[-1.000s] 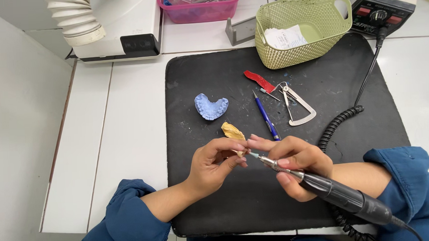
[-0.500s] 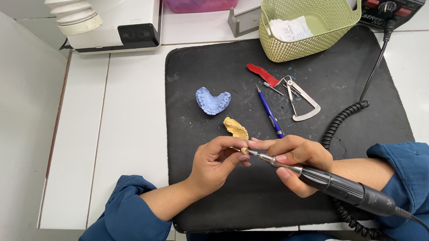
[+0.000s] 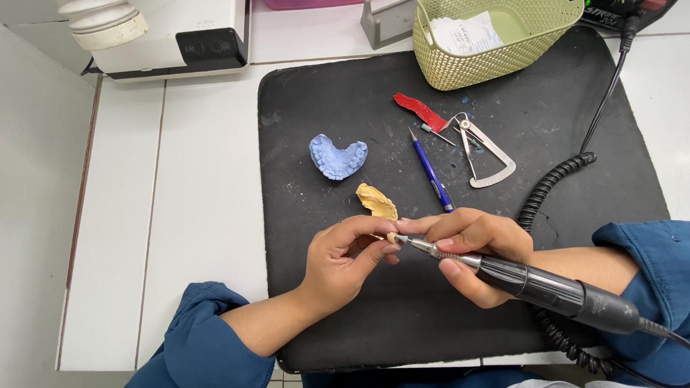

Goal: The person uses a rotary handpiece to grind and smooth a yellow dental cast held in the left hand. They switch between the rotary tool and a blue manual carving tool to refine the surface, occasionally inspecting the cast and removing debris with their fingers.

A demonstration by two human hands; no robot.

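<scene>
2 hands meet over the black mat (image 3: pixel 342 102).
Right hand (image 3: pixel 473 247) grips a grinding tool (image 3: pixel 547 290); left hand (image 3: pixel 343 259) fingers pinch a small piece (image 3: pixel 392 237).

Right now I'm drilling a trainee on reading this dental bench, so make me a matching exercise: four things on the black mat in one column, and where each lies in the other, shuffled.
Things:
1. blue plaster tooth cast
2. yellow wax-coloured dental piece
3. metal caliper gauge
4. black rotary handpiece

Places:
A. right of the blue pen, below the green basket
B. held in the right hand
C. left part of the black mat, lying apart
D. just above the left hand

Pairs: 1-C, 2-D, 3-A, 4-B
</scene>
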